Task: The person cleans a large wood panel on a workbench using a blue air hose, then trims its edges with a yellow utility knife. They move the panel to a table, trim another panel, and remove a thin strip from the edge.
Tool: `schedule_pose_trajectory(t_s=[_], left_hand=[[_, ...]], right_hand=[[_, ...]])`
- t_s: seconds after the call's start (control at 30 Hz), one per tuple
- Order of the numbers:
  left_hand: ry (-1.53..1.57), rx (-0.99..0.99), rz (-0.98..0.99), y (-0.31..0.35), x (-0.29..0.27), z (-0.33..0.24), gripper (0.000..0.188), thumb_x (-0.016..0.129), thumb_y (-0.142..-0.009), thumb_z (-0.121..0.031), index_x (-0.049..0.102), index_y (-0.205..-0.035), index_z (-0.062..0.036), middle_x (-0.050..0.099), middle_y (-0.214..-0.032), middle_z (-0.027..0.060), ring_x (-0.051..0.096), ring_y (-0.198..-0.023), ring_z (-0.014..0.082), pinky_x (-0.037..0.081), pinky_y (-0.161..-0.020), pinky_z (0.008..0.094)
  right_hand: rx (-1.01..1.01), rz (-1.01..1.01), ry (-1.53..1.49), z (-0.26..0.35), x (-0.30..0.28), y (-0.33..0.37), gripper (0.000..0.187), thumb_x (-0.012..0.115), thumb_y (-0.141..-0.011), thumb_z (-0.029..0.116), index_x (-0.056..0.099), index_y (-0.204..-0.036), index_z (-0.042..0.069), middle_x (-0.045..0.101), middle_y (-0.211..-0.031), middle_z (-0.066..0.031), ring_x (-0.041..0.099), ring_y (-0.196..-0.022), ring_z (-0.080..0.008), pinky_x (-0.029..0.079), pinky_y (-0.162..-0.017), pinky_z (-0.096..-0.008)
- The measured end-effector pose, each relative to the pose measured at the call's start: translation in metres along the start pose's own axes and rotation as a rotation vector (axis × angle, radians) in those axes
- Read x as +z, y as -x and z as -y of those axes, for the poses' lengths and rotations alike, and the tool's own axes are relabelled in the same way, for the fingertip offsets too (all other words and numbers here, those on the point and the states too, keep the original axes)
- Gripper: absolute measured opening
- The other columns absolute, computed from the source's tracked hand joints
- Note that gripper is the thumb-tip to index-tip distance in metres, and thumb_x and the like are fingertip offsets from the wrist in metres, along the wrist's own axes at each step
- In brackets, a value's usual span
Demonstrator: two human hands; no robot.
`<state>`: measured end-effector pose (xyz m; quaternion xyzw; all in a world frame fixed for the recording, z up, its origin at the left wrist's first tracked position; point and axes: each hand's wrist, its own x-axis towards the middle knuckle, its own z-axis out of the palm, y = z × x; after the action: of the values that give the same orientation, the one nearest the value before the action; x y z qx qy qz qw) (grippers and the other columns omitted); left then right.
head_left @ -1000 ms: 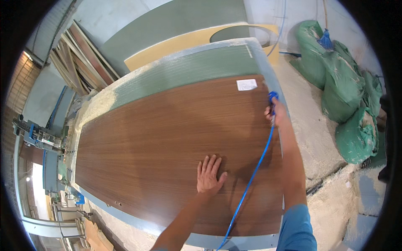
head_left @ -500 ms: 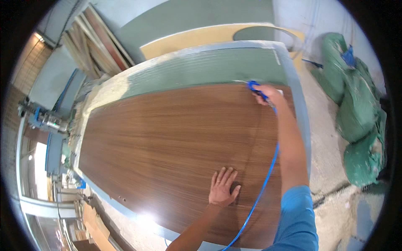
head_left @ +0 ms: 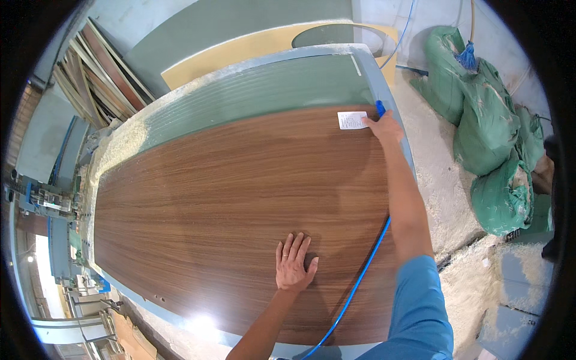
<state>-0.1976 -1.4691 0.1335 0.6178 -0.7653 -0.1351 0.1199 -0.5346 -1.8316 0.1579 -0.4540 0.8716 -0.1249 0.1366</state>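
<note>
A large dark-brown wood-grain panel (head_left: 228, 198) lies flat on the machine bed. My left hand (head_left: 294, 264) rests palm down on its near part, fingers spread. At the panel's far right corner, my right hand (head_left: 386, 129) is wrapped round a blue air blow gun (head_left: 380, 108). Most of the gun is hidden by the hand; its blue end points away from me. A blue hose (head_left: 360, 281) runs from under my right forearm across the panel to the near edge. Beside my right thumb is a white printed label (head_left: 351, 120) on the panel.
Beyond the panel shows a strip of green grooved bed (head_left: 258, 90), with pale dust (head_left: 123, 144) heaped at its left. Green sacks (head_left: 489, 126) stand on the dusty floor at right. Wood strips (head_left: 99, 69) lean at the back left. Machine parts (head_left: 51, 201) stand at left.
My right hand has moved the blow gun along the far edge to the panel's right corner and turned it away from me. The label is now uncovered. My left hand stays flat.
</note>
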Motion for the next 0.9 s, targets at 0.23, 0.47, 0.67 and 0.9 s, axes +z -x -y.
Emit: schedule_pose_trajectory(t_s=[0.23,0.47,0.67,0.9], left_hand=[[-0.017,0.005,-0.022,0.0,0.002,-0.001,0.064,0.065,-0.094,-0.043,0.049,-0.151,-0.0164,0.045,-0.158,0.0077,0.031,-0.152,0.0307,0.02,-0.127,0.0536],[-0.024,-0.005,0.002,0.0,-0.001,-0.003,0.063,0.064,-0.095,-0.042,0.048,-0.15,-0.0162,0.044,-0.158,0.0076,0.03,-0.152,0.0311,0.019,-0.127,0.0525],[-0.009,0.012,-0.014,-0.002,-0.004,-0.001,0.062,0.062,-0.096,-0.042,0.047,-0.15,-0.0161,0.044,-0.158,0.0069,0.03,-0.152,0.0292,0.019,-0.128,0.0505],[0.078,0.032,-0.054,0.004,0.0,0.006,0.062,0.061,-0.096,-0.041,0.047,-0.151,-0.0149,0.043,-0.159,0.0072,0.031,-0.152,0.0292,0.019,-0.127,0.0504]], right_hand=[[0.024,0.1,-0.08,-0.017,0.01,-0.012,0.103,0.084,-0.066,0.071,0.05,-0.137,0.006,0.07,-0.125,-0.0164,0.068,-0.118,-0.0319,0.056,-0.094,-0.0479],[0.006,0.021,-0.099,-0.018,0.021,-0.009,0.101,0.085,-0.069,0.065,0.047,-0.141,0.005,0.069,-0.127,-0.0209,0.065,-0.122,-0.0384,0.054,-0.098,-0.0525],[-0.06,-0.123,-0.106,-0.034,0.016,-0.002,0.08,0.068,-0.087,0.063,0.048,-0.137,0.004,0.068,-0.125,-0.0267,0.066,-0.118,-0.0419,0.053,-0.099,-0.0527],[-0.281,0.369,-0.926,-0.059,-0.02,0.133,0.062,0.057,-0.099,0.065,0.066,-0.089,0.004,0.062,-0.062,-0.0039,0.062,-0.054,-0.0146,0.051,-0.058,-0.0286]])
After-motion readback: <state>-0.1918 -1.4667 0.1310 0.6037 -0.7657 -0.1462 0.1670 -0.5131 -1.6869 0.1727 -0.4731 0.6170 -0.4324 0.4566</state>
